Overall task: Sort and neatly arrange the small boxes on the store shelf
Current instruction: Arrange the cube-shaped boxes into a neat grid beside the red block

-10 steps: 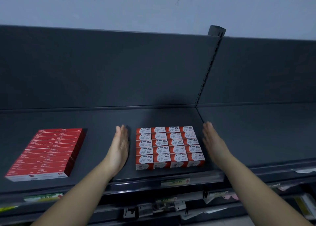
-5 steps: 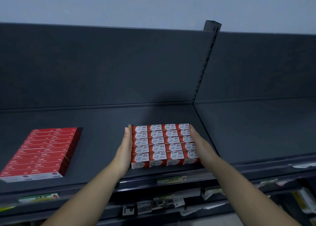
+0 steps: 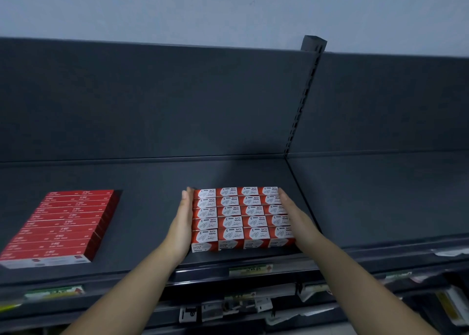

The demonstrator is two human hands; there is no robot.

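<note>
A tight block of small red-and-white paper clip boxes (image 3: pixel 241 215) sits near the front of the dark shelf (image 3: pixel 152 182), packed in several rows. My left hand (image 3: pixel 183 223) presses flat against the block's left side, fingers straight. My right hand (image 3: pixel 295 218) presses flat against its right side, covering part of the rightmost column. A second block of long red boxes (image 3: pixel 61 225) lies on the shelf to the far left, apart from both hands.
A slotted upright (image 3: pixel 302 101) divides the dark back panel. The neighbouring shelf bay (image 3: pixel 380 195) lies to the right. Price labels (image 3: pixel 250 270) line the front rail, and lower shelves with papers and tags (image 3: pixel 317 289) show below.
Both hands closed in from either side and now press against the block of paper clip boxes. The boxes sit squeezed together between the palms.
</note>
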